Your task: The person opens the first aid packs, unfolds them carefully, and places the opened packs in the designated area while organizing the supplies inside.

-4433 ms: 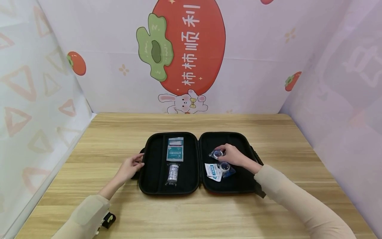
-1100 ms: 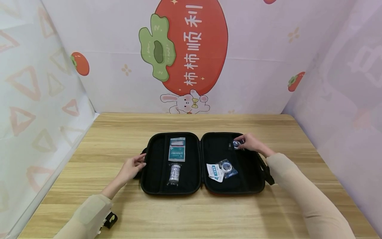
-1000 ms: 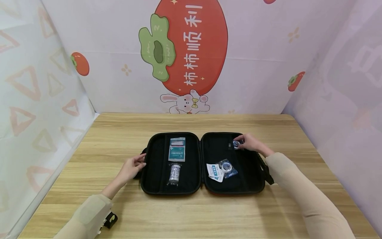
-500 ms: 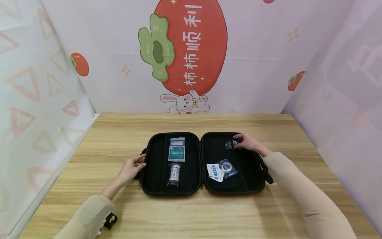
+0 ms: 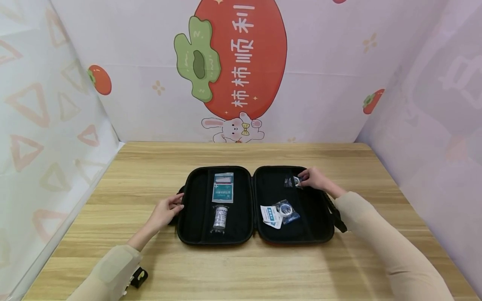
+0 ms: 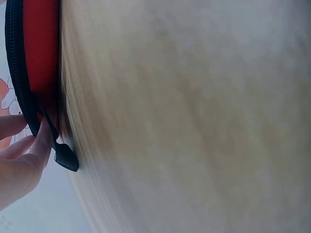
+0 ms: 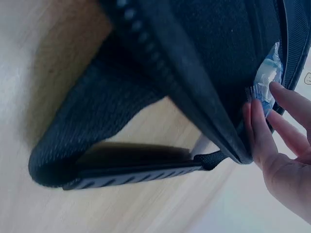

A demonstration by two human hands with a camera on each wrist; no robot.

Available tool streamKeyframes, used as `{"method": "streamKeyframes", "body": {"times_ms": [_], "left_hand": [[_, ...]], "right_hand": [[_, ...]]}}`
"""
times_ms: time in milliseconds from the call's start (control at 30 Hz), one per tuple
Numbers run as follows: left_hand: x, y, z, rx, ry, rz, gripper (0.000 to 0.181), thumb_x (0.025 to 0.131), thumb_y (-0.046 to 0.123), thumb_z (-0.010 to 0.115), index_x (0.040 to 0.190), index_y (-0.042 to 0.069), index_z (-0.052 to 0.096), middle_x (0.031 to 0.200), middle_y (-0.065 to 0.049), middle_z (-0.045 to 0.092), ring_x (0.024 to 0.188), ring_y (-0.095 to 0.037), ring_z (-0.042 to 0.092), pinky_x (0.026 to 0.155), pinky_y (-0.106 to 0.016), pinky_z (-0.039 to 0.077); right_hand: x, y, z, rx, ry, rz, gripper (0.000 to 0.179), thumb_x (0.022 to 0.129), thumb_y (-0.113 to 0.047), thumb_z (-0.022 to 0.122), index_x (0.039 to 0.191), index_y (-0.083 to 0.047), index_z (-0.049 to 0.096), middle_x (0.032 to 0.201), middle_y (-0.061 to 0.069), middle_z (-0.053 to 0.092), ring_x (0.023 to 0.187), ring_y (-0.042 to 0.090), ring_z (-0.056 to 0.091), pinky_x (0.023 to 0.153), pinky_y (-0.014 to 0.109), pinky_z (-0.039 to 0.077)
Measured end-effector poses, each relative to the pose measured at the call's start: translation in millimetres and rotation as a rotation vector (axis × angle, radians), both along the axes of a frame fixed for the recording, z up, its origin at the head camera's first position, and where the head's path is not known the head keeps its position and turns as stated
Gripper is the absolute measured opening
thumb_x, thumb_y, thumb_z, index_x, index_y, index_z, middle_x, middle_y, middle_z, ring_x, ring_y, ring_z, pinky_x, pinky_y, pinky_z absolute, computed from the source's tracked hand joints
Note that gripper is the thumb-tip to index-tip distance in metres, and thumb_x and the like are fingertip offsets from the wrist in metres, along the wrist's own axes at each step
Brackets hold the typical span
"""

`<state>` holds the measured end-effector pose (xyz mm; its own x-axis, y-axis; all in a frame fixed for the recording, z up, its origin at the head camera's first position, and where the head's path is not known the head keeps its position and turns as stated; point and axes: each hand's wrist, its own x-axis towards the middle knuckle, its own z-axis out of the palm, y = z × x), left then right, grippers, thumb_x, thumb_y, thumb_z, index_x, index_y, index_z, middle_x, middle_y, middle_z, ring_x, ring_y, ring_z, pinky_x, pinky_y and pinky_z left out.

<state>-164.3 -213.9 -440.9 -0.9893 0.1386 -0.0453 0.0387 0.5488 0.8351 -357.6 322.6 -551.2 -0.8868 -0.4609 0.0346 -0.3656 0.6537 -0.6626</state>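
A black zip case (image 5: 196, 234) with a red outer shell lies unfolded on the table. At its left edge my left hand (image 5: 166, 212) pinches the rim; in the left wrist view, thumb and fingers meet around the zipper edge (image 6: 17, 63), beside a black pull tab. My right hand (image 5: 315, 179) reaches into the far right corner of the right half. Its fingertips pinch a plastic-wrapped roll of tape (image 7: 268, 80), partly hidden by the fingers, against a dark strip in the lining. Another wrapped tape roll (image 5: 285, 210) lies nearer, beside white-and-blue packets (image 5: 271, 215).
In the left half lie a teal-and-white sachet (image 5: 223, 188) and a wrapped white cylinder (image 5: 220, 218). A black carrying strap (image 7: 82, 126) loops off the case's right side. Bare wooden tabletop (image 5: 233, 271) shows in front; patterned cloth walls stand behind and to the sides.
My right hand has carried one tape roll from mid right half to its far right corner, and has just shifted slightly right. The left hand stays at the rim.
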Motion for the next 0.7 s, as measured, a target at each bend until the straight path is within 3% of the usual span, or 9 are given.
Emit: {"method": "streamKeyframes", "body": {"times_ms": [133, 233, 300, 400, 433, 533, 633, 667, 700], "left_hand": [[-0.4, -0.1, -0.5, 0.0, 0.002, 0.0, 0.042, 0.086, -0.002, 0.051, 0.126, -0.012, 0.04, 0.103, -0.027, 0.055, 0.089, -0.031, 0.059, 0.063, -0.026, 0.048], [-0.1, 0.0, -0.3, 0.0, 0.001, 0.003, 0.042, 0.086, -0.002, 0.051, 0.126, -0.012, 0.04, 0.103, -0.026, 0.055, 0.089, -0.031, 0.059, 0.063, -0.026, 0.048], [0.2, 0.5, -0.6, 0.0, 0.005, 0.004, 0.042, 0.086, -0.003, 0.051, 0.125, -0.012, 0.04, 0.102, -0.027, 0.055, 0.088, -0.031, 0.059, 0.063, -0.026, 0.048], [0.4, 0.8, -1.5, -0.002, 0.01, 0.007, 0.042, 0.086, -0.004, 0.051, 0.125, -0.012, 0.041, 0.102, -0.027, 0.055, 0.087, -0.03, 0.059, 0.062, -0.026, 0.048], [0.4, 0.9, -1.9, -0.002, 0.013, 0.007, 0.041, 0.085, -0.004, 0.051, 0.125, -0.013, 0.041, 0.101, -0.027, 0.055, 0.087, -0.03, 0.059, 0.062, -0.026, 0.048], [0.3, 0.8, -2.3, -0.001, 0.016, 0.008, 0.041, 0.085, -0.005, 0.05, 0.124, -0.013, 0.041, 0.101, -0.027, 0.056, 0.086, -0.03, 0.059, 0.062, -0.026, 0.048], [0.1, 0.5, -2.1, 0.003, 0.019, 0.006, 0.042, 0.085, -0.005, 0.05, 0.124, -0.013, 0.041, 0.101, -0.027, 0.055, 0.086, -0.03, 0.059, 0.061, -0.025, 0.048], [0.1, 0.4, -2.0, 0.005, 0.019, 0.005, 0.042, 0.085, -0.005, 0.05, 0.124, -0.013, 0.041, 0.101, -0.027, 0.055, 0.086, -0.03, 0.059, 0.061, -0.025, 0.048], [0.1, 0.4, -1.9, 0.005, 0.019, 0.005, 0.042, 0.085, -0.005, 0.05, 0.124, -0.013, 0.041, 0.101, -0.027, 0.055, 0.087, -0.031, 0.059, 0.061, -0.025, 0.048]], "right_hand": [[18.1, -21, 27.2, -0.007, -0.062, -0.009, 0.033, 0.075, -0.024, 0.071, 0.098, -0.001, 0.065, 0.069, 0.005, 0.061, 0.058, 0.014, 0.054, 0.05, 0.027, 0.041], [19.3, -29, 30.6, -0.005, -0.083, -0.036, 0.034, 0.074, -0.024, 0.071, 0.098, -0.001, 0.064, 0.068, 0.005, 0.059, 0.057, 0.014, 0.053, 0.05, 0.028, 0.042], [6.7, -23, 13.2, -0.006, -0.089, -0.073, 0.037, 0.071, -0.034, 0.073, 0.096, -0.008, 0.066, 0.069, 0.001, 0.059, 0.058, 0.012, 0.055, 0.051, 0.027, 0.044], [-7.6, -18, -7.6, -0.009, -0.072, -0.118, 0.033, 0.068, -0.031, 0.075, 0.092, -0.01, 0.067, 0.07, -0.002, 0.061, 0.059, 0.01, 0.057, 0.052, 0.025, 0.046], [0.4, -22, 0.4, -0.016, -0.081, -0.119, 0.029, 0.071, -0.025, 0.073, 0.095, -0.01, 0.067, 0.074, 0.001, 0.062, 0.062, 0.012, 0.058, 0.055, 0.026, 0.047], [-5.7, -20, -9.5, -0.057, -0.073, -0.109, 0.026, 0.073, -0.013, 0.071, 0.097, -0.003, 0.066, 0.077, 0.006, 0.064, 0.065, 0.016, 0.06, 0.054, 0.026, 0.047], [-22.9, -8, -33.7, -0.125, -0.104, -0.1, 0.031, 0.071, -0.021, 0.074, 0.098, -0.008, 0.066, 0.079, 0.005, 0.065, 0.068, 0.014, 0.061, 0.055, 0.026, 0.048], [-40.5, 2, -55.3, -0.157, -0.107, -0.106, 0.034, 0.067, -0.027, 0.077, 0.095, -0.011, 0.067, 0.077, 0.002, 0.065, 0.066, 0.012, 0.061, 0.052, 0.024, 0.047], [-46.1, 5, -63.6, -0.178, -0.114, -0.104, 0.036, 0.066, -0.03, 0.077, 0.096, -0.011, 0.067, 0.078, 0.003, 0.066, 0.068, 0.012, 0.062, 0.053, 0.024, 0.048]]}}
